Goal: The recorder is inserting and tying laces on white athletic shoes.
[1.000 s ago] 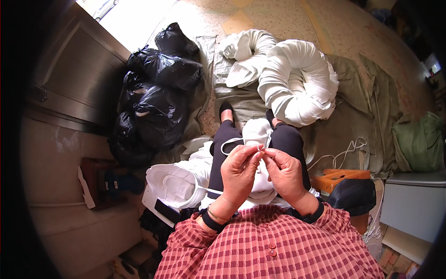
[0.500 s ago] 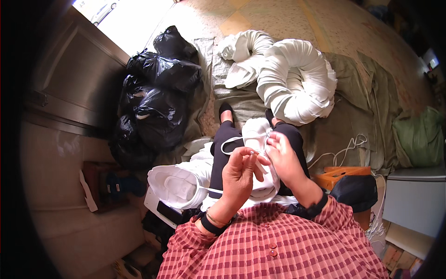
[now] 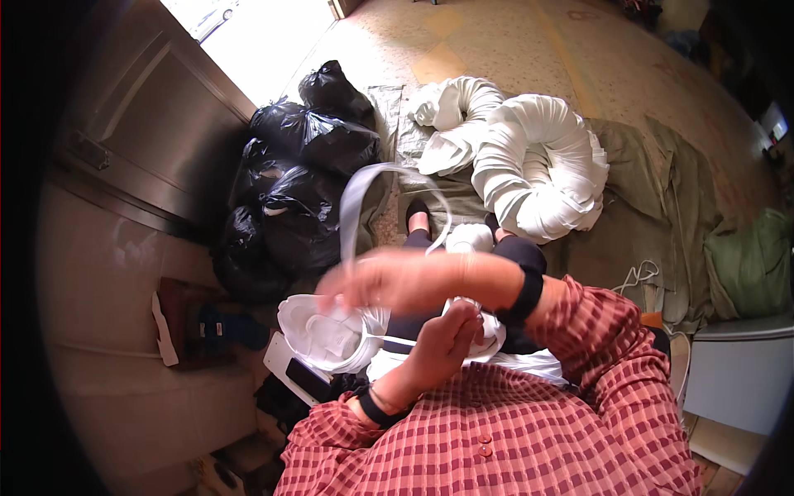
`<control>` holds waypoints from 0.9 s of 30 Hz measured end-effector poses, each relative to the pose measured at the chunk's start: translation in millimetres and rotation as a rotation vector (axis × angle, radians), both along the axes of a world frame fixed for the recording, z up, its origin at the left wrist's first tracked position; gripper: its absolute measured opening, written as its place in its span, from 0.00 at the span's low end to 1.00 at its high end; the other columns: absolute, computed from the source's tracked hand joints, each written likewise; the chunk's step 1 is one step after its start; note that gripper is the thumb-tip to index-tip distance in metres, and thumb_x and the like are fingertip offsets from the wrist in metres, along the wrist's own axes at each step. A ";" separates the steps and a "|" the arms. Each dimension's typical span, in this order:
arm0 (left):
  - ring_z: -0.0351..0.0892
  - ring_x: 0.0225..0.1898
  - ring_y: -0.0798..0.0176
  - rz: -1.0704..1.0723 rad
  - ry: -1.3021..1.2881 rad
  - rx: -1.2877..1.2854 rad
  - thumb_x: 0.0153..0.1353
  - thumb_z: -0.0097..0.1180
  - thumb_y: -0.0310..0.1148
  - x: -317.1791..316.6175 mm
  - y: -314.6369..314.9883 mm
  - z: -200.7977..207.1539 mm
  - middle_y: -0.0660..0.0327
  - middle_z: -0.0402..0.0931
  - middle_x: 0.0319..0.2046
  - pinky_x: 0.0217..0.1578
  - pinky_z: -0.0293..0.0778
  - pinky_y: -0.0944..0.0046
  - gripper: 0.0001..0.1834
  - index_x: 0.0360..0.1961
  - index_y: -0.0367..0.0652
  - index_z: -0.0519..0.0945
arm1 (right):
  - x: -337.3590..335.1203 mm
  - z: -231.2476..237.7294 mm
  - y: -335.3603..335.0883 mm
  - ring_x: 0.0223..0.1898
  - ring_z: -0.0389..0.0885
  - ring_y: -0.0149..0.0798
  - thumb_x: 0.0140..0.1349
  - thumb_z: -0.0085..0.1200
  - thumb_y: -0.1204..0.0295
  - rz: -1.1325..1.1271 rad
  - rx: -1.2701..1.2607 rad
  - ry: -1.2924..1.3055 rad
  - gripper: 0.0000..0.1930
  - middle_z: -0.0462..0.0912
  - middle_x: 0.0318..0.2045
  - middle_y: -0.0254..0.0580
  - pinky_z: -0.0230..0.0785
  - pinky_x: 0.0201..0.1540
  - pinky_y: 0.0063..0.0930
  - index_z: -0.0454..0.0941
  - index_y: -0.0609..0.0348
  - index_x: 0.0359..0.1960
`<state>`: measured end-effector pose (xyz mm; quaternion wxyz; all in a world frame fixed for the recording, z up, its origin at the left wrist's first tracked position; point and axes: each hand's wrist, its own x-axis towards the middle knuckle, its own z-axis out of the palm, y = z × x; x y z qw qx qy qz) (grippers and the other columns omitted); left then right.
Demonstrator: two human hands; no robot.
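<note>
A white shoe upper (image 3: 470,238) lies across my lap, mostly hidden by my arms. Closed at its near end is my left hand (image 3: 447,341); what its fingers hold cannot be made out. My right hand (image 3: 385,283) reaches across to the left above the upper, its fingers smeared by motion. A white shoelace (image 3: 395,167) arcs up in a loop beyond the right hand, one side dropping to it; whether the fingers grip it is unclear. At my left lie nested white shoe uppers (image 3: 327,335), with a strand of lace running from them toward my left hand.
Black plastic bags (image 3: 310,157) are heaped ahead on the left, beside a dark door (image 3: 157,116). Two coiled stacks of white uppers (image 3: 542,165) rest on a green-grey sheet (image 3: 645,190). A phone (image 3: 308,380) lies at my left; a grey-white box (image 3: 736,372) and green sack (image 3: 748,264) stand right.
My right hand has swept left from the upper's right side and crossed above it. The lace loop has risen high. My left hand has moved lower and nearer to me, fingers more curled.
</note>
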<state>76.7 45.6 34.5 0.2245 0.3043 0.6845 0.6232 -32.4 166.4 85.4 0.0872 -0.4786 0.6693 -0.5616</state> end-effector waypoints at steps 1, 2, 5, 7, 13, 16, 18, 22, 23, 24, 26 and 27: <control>0.79 0.32 0.64 -0.011 0.128 -0.059 0.80 0.50 0.27 -4.3 -4.9 0.0 0.61 0.81 0.32 0.37 0.76 0.63 0.05 0.51 0.38 0.77 | 5.5 11.3 9.5 0.57 0.85 0.39 0.73 0.58 0.72 0.032 0.123 -0.125 0.19 0.86 0.58 0.46 0.74 0.61 0.30 0.80 0.64 0.63; 0.75 0.29 0.72 -0.024 0.247 -0.095 0.81 0.49 0.27 -5.8 -10.2 0.1 0.65 0.80 0.32 0.34 0.74 0.67 0.06 0.52 0.40 0.77 | 16.4 16.6 21.5 0.60 0.84 0.45 0.70 0.62 0.69 0.070 0.197 -0.179 0.22 0.84 0.61 0.50 0.73 0.64 0.34 0.81 0.64 0.63; 0.76 0.29 0.69 -0.044 -0.068 -0.195 0.81 0.49 0.26 -12.3 -26.1 1.5 0.64 0.76 0.27 0.33 0.74 0.65 0.04 0.49 0.40 0.76 | 32.2 13.0 73.0 0.61 0.85 0.54 0.62 0.60 0.81 -0.344 0.232 0.097 0.21 0.85 0.60 0.55 0.78 0.63 0.43 0.82 0.67 0.58; 0.71 0.29 0.73 -0.009 -0.338 -0.154 0.82 0.51 0.27 -20.4 -27.4 6.3 0.67 0.73 0.27 0.32 0.72 0.68 0.03 0.47 0.40 0.75 | 45.3 -5.9 102.3 0.64 0.82 0.57 0.60 0.64 0.79 -0.532 0.204 0.026 0.29 0.82 0.63 0.58 0.74 0.68 0.43 0.77 0.66 0.66; 0.67 0.27 0.77 0.290 -0.076 -0.077 0.83 0.54 0.36 -97.6 -28.2 100.3 0.72 0.71 0.28 0.28 0.65 0.73 0.10 0.40 0.46 0.77 | 105.8 -91.4 87.5 0.80 0.63 0.49 0.60 0.74 0.68 -0.701 0.375 -0.121 0.50 0.65 0.78 0.57 0.53 0.81 0.38 0.58 0.60 0.82; 0.72 0.32 0.72 0.439 0.241 0.018 0.80 0.55 0.34 -125.0 -85.5 192.4 0.66 0.74 0.34 0.32 0.68 0.69 0.07 0.44 0.43 0.78 | 111.1 -119.3 71.7 0.82 0.59 0.45 0.59 0.77 0.68 -0.833 0.240 -0.340 0.54 0.64 0.80 0.54 0.49 0.83 0.36 0.54 0.61 0.83; 0.73 0.36 0.70 0.594 0.390 0.051 0.80 0.55 0.34 -119.4 -143.9 248.3 0.65 0.75 0.37 0.36 0.68 0.68 0.07 0.47 0.42 0.78 | 110.0 -127.8 67.0 0.83 0.57 0.43 0.58 0.77 0.70 -0.867 0.063 -0.439 0.56 0.63 0.81 0.53 0.48 0.83 0.35 0.52 0.62 0.84; 0.75 0.42 0.66 0.848 0.438 -0.042 0.80 0.56 0.34 -75.3 -242.1 288.4 0.62 0.76 0.43 0.43 0.69 0.65 0.08 0.51 0.41 0.79 | 115.3 -131.2 54.1 0.83 0.56 0.42 0.58 0.77 0.75 -0.821 -0.131 -0.496 0.56 0.62 0.82 0.52 0.49 0.83 0.33 0.51 0.61 0.84; 0.75 0.43 0.66 0.929 0.490 -0.087 0.80 0.56 0.34 -65.6 -256.7 286.7 0.62 0.76 0.45 0.45 0.69 0.64 0.09 0.52 0.41 0.79 | 116.4 -130.8 52.1 0.83 0.57 0.42 0.59 0.76 0.75 -0.842 -0.138 -0.536 0.55 0.62 0.82 0.51 0.49 0.83 0.33 0.51 0.61 0.84; 0.76 0.45 0.65 1.005 0.545 -0.135 0.80 0.56 0.34 -58.2 -266.7 282.4 0.61 0.76 0.47 0.47 0.69 0.63 0.10 0.53 0.40 0.79 | 117.5 -130.4 50.6 0.83 0.58 0.42 0.60 0.76 0.74 -0.842 -0.153 -0.540 0.54 0.62 0.81 0.51 0.49 0.83 0.33 0.52 0.61 0.84; 0.77 0.48 0.63 1.143 0.666 -0.230 0.80 0.56 0.34 -46.2 -274.5 272.7 0.60 0.77 0.50 0.50 0.70 0.62 0.11 0.56 0.39 0.79 | 116.4 -128.4 49.8 0.82 0.59 0.42 0.62 0.75 0.74 -0.845 -0.162 -0.523 0.52 0.63 0.81 0.50 0.50 0.82 0.33 0.54 0.61 0.83; 0.77 0.50 0.62 1.201 0.736 -0.284 0.79 0.56 0.33 -42.5 -273.6 268.7 0.59 0.77 0.51 0.52 0.70 0.61 0.12 0.57 0.39 0.79 | 115.7 -126.7 49.5 0.82 0.60 0.41 0.62 0.74 0.73 -0.845 -0.150 -0.513 0.50 0.64 0.81 0.49 0.50 0.82 0.33 0.55 0.61 0.83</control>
